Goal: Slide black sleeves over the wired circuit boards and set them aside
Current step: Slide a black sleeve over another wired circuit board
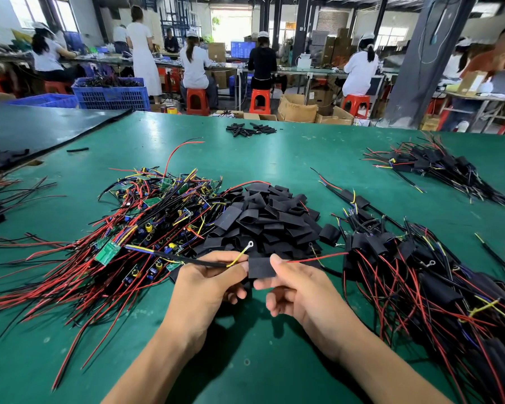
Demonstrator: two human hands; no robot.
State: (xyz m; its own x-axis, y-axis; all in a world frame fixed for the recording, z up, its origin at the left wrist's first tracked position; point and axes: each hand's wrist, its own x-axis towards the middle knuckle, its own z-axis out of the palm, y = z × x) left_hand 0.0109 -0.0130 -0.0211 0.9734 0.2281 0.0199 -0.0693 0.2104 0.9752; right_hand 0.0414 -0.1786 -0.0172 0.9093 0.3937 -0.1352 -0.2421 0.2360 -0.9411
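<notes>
Head view: my right hand [292, 290] is pinching a black sleeve [261, 269] just above the green table [274, 147], while my left hand [207, 287] is gripping the black cable [193, 259] running into it; the board is not showing, probably sitting inside. Loose sleeves [268, 217] are lying just beyond, finished pieces [420, 272] to my right. I am judging the risk to be the yellow ring-terminal wire [239, 255], which is curling back at the sleeve mouth and could snag under a hasty pull.
</notes>
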